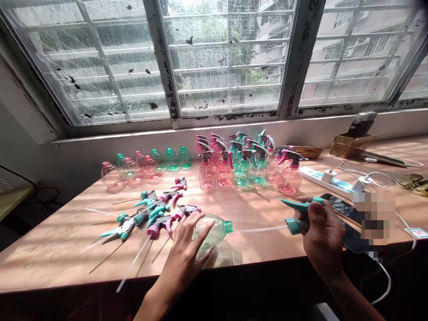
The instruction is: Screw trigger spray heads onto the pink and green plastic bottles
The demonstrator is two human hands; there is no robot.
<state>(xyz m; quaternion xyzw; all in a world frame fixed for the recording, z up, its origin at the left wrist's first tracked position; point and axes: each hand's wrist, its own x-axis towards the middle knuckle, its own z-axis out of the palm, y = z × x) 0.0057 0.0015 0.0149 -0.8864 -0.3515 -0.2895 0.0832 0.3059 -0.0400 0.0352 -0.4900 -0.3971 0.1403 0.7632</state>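
Note:
A clear green spray bottle is tipped on its side above the table's front edge, its open neck facing right. My left hand grips it with the fingers around its body. Held in my right hand is a teal and grey trigger sprayer head, with the fist wrapped round it. Its thin clear dip tube points left, and the tip is at the bottle's mouth; whether it is inside I cannot tell. Left of my left hand lies a pile of loose trigger sprayer heads, pink and teal, with their tubes.
Open pink and green bottles stand at the back left. Several bottles with sprayers fitted stand at the back middle. On the right are a white power strip, cables, dark phones and a cardboard box. A window runs behind.

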